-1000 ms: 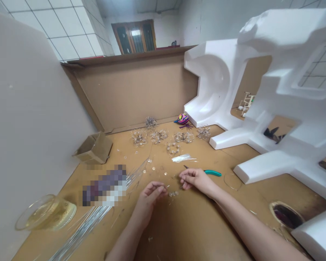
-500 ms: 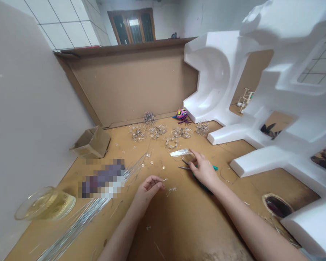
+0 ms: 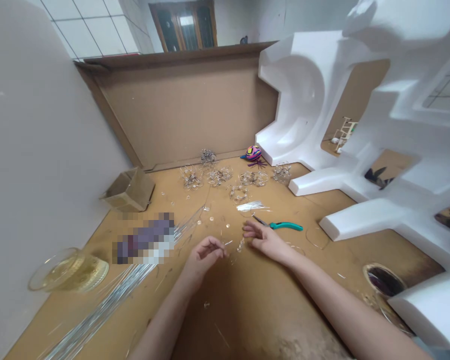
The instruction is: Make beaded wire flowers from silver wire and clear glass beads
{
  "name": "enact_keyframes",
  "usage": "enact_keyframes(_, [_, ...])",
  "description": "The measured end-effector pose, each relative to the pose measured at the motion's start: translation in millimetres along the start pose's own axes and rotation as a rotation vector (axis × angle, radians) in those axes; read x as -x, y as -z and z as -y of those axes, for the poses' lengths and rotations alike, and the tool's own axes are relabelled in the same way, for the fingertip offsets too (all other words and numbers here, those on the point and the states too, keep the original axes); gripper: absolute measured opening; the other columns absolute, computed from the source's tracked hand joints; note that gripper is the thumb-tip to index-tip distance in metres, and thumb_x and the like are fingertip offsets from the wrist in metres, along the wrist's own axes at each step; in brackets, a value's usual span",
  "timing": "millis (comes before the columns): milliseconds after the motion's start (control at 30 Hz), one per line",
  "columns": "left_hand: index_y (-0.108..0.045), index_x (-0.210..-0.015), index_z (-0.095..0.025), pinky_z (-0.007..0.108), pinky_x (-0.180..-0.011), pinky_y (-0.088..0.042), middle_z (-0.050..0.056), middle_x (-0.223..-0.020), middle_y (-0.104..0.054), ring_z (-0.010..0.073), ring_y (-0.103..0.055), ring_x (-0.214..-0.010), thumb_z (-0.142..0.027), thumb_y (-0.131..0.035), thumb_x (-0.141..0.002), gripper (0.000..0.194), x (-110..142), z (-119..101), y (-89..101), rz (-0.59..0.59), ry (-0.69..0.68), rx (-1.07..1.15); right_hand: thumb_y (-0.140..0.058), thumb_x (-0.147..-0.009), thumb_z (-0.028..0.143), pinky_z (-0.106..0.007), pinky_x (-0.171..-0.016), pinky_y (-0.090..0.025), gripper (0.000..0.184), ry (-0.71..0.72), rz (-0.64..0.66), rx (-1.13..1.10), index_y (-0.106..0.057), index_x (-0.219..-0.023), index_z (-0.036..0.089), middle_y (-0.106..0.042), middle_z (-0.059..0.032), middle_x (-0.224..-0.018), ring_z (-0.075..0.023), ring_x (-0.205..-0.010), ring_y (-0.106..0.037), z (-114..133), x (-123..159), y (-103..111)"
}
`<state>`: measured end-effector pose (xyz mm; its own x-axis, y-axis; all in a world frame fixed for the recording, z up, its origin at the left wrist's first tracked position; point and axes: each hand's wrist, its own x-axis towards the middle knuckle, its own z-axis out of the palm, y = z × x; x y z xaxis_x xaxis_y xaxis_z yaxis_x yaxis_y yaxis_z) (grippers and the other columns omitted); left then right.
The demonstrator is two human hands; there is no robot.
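My left hand (image 3: 208,256) is closed in a pinch, with a short silver wire (image 3: 228,242) at its fingertips. A small cluster of clear beads (image 3: 240,246) sits between my two hands; I cannot tell whether it is joined to that wire. On its right, my right hand (image 3: 260,240) has its fingers stretched out, close to the beads, with nothing visibly gripped. Just beyond that hand, teal-handled pliers (image 3: 287,226) lie on the brown work surface. A few loose clear beads (image 3: 212,218) and a small bundle of cut wires (image 3: 252,206) lie farther off.
Several bead-and-wire pieces (image 3: 220,175) stand toward the back, near a colourful ornament (image 3: 253,153). At left are a small cardboard box (image 3: 129,190), a glass bowl of yellowish liquid (image 3: 71,272) and long wires (image 3: 112,305). White foam packing (image 3: 345,220) rises on the right.
My right hand went from beside the left hand to the pliers, whose handles were spread, then back left, off them. The left hand stays pinched. The view has tilted down somewhat.
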<state>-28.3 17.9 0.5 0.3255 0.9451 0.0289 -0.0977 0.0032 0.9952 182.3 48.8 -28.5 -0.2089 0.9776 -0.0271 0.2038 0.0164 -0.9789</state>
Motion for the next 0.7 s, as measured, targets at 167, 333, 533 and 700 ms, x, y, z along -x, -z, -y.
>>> enact_keyframes(167, [-0.058, -0.075, -0.017, 0.027, -0.068, -0.040, 0.003, -0.074, -0.059, 0.0157, -0.054, -0.073, -0.027, -0.060, -0.075, 0.010, 1.8, 3.5, -4.8, 0.062, -0.029, -0.095, -0.053, -0.064, 0.006, -0.039, -0.089, -0.042, 0.057, -0.005, -0.016, -0.026, -0.048, -0.120, 0.016, -0.059, -0.0135, -0.113, -0.0192, -0.093, -0.058, -1.1, -2.2, -9.0])
enact_keyframes(333, [-0.057, -0.074, -0.017, 0.029, -0.072, -0.040, 0.002, -0.071, -0.059, 0.0158, -0.054, -0.073, -0.024, -0.060, -0.074, 0.007, 1.8, 1.1, -5.4, -0.020, -0.102, 0.076, -0.059, -0.070, 0.021, -0.037, -0.083, -0.045, 0.036, -0.006, 0.082, -0.126, -0.059, -0.105, 0.016, -0.067, -0.0084, -0.093, -0.0184, -0.084, -0.062, 18.1, 6.1, -4.2])
enact_keyframes(533, [-0.058, -0.070, -0.018, 0.030, -0.072, -0.040, -0.001, -0.060, -0.050, 0.0154, -0.052, -0.071, -0.024, -0.062, -0.071, 0.007, 2.9, -10.6, -12.3, 0.004, -0.137, 0.389, -0.065, -0.070, 0.026, -0.038, -0.085, -0.044, 0.027, -0.006, 0.380, -0.601, -0.066, -0.095, 0.014, -0.066, -0.0100, -0.097, -0.0210, -0.092, -0.061, 38.8, 23.8, -3.0])
enact_keyframes(700, [-0.059, -0.071, -0.017, 0.030, -0.076, -0.039, 0.001, -0.067, -0.057, 0.0160, -0.055, -0.077, -0.019, -0.061, -0.072, 0.003, 5.0, -12.1, -13.8, 0.013, -0.141, 0.392, -0.067, -0.070, 0.031, -0.036, -0.080, -0.045, 0.028, -0.059, 0.370, -0.629, -0.066, -0.094, 0.017, -0.067, -0.0080, -0.096, -0.0177, -0.079, -0.064, 36.3, 26.6, -19.0])
